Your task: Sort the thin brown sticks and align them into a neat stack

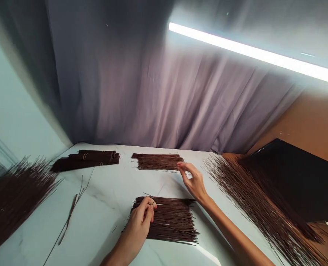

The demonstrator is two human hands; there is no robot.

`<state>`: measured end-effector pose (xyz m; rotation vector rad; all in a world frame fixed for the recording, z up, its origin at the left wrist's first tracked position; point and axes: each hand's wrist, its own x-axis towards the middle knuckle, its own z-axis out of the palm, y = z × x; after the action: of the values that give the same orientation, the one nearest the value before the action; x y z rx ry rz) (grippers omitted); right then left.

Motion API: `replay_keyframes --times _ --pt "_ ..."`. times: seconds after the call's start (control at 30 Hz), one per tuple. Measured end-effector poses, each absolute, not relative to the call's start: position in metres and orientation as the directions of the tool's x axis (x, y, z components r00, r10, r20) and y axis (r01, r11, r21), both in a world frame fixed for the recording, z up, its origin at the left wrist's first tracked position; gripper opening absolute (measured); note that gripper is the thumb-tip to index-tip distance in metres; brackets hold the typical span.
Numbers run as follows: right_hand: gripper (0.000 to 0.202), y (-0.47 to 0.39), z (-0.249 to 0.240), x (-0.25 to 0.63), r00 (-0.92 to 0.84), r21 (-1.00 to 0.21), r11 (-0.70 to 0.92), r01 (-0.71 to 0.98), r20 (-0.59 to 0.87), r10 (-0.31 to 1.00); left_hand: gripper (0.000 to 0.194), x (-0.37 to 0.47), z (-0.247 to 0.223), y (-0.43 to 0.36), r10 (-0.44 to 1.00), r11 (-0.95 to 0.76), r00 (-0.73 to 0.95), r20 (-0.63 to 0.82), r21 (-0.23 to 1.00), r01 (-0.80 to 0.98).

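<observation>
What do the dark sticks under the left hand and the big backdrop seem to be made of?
Dark sticks: perhaps incense or thin wood, matte brown; they look slim, straight and stiff, with uneven ends.

Backdrop: likely cloth, with a dull purple-grey finish; it hangs in soft folds.

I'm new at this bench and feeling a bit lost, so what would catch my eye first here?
Probably the glowing tube light slanting across the upper right. Next, the dark brown sticks laid side by side at front center, under the left hand.
</observation>
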<state>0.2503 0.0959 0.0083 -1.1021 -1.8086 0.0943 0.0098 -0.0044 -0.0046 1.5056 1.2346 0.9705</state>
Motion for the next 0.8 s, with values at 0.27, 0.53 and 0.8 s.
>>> replay_keyframes --times 0.27,0.53,0.8 --pt "0.012 -0.006 0.001 0.208 -0.181 -0.485 0.572 0.662 0.636 0.750 0.025 0.014 0.014 -0.006 0.944 0.174 0.296 -0.149 0.983 -0.061" --pt "0.017 -0.019 0.006 0.196 -0.261 -0.400 0.631 0.664 0.667 0.698 0.045 0.018 0.016 0.000 0.936 0.275 0.273 -0.222 0.946 -0.172" --pt "0.017 -0.023 0.004 0.193 -0.260 -0.366 0.619 0.695 0.674 0.691 0.046 0.018 0.021 -0.001 0.972 0.138 0.208 -0.113 0.984 -0.110"
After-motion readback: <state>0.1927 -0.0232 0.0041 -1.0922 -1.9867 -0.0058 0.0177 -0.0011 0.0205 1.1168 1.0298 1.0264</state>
